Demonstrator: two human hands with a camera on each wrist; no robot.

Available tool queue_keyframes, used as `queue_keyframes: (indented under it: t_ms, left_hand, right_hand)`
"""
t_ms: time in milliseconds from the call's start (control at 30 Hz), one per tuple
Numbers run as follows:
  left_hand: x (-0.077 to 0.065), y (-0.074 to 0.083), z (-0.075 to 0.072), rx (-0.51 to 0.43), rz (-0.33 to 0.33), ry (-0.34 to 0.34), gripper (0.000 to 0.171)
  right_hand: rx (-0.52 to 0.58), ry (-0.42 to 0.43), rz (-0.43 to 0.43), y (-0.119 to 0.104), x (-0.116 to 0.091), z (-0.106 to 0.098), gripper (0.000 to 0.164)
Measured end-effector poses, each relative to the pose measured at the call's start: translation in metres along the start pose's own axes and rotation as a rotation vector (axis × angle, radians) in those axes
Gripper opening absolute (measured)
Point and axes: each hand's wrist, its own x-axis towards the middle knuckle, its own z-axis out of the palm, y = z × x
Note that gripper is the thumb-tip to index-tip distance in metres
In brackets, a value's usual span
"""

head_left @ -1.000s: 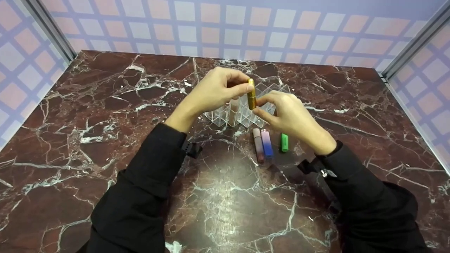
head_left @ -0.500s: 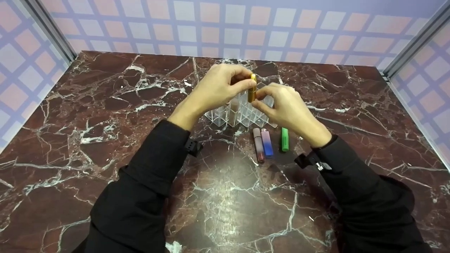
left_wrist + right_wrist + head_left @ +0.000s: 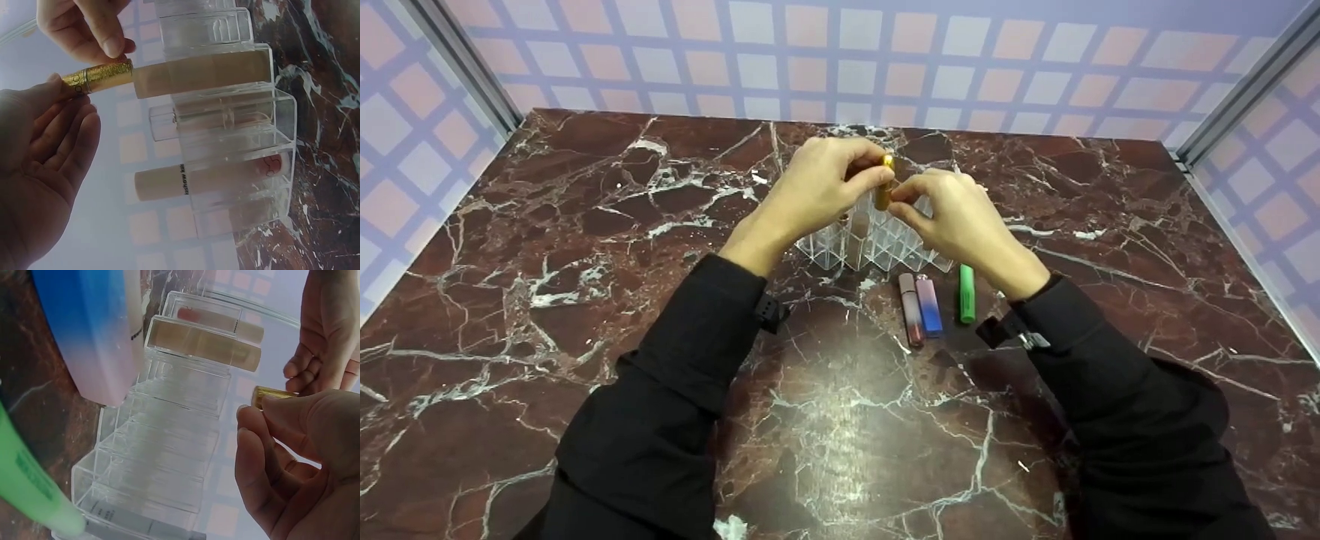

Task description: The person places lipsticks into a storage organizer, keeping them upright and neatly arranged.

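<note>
My left hand (image 3: 817, 184) pinches the top end of a shiny gold lipstick tube (image 3: 883, 196), which stands upright above a clear acrylic organizer (image 3: 916, 255). Lower on the same tube, my right hand (image 3: 960, 214) pinches it between thumb and fingers. Dark lettering circles the gold surface in the left wrist view. Just below its lower end there, a beige tube (image 3: 202, 73) sits in a slot. Another pale tube (image 3: 160, 184) with dark print occupies a different slot. The right wrist view shows a grey tube (image 3: 140, 527) at the organizer's other end.
On the marble table (image 3: 840, 420), nearer the body, lie a pinkish-grey lip gloss tube (image 3: 911, 309), a pink-to-blue tube (image 3: 929, 306) and a green tube (image 3: 967, 296). Tiled-pattern panels (image 3: 840, 67) stand at the back and both sides.
Both hands have raised the gold tube away from the body, then shifted it slightly left over the organizer. The right forearm has swung left. The tubes on the table have stayed put.
</note>
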Motion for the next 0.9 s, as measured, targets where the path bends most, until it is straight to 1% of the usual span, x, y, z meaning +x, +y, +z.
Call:
queue_keyframes:
  t_ms: [200,367,500,633,767,900]
  left_hand:
    - [-0.001,-0.006,0.0,0.007,-0.032,0.033,0.022]
    - [-0.001,-0.011,0.001,0.037,-0.075,0.045,0.021]
    - [-0.002,-0.015,0.005,0.048,-0.11,0.038,0.021]
    - [-0.001,-0.018,0.011,0.053,-0.12,0.021,0.023]
    - [-0.002,-0.021,0.015,0.056,-0.131,0.012,0.022]
    - [-0.002,-0.023,0.017,0.07,-0.136,0.016,0.021]
  right_hand:
    - [-0.01,-0.007,-0.015,0.002,-0.001,-0.004,0.017]
    - [-0.013,-0.074,0.009,0.007,-0.004,-0.003,0.017]
    - [-0.005,-0.122,0.018,0.013,-0.006,-0.001,0.02]
    - [-0.002,-0.132,-0.037,0.018,-0.009,-0.001,0.022]
    - [-0.003,-0.117,-0.099,0.022,-0.011,0.001,0.023]
    - [-0.003,-0.102,-0.103,0.024,-0.012,0.003,0.023]
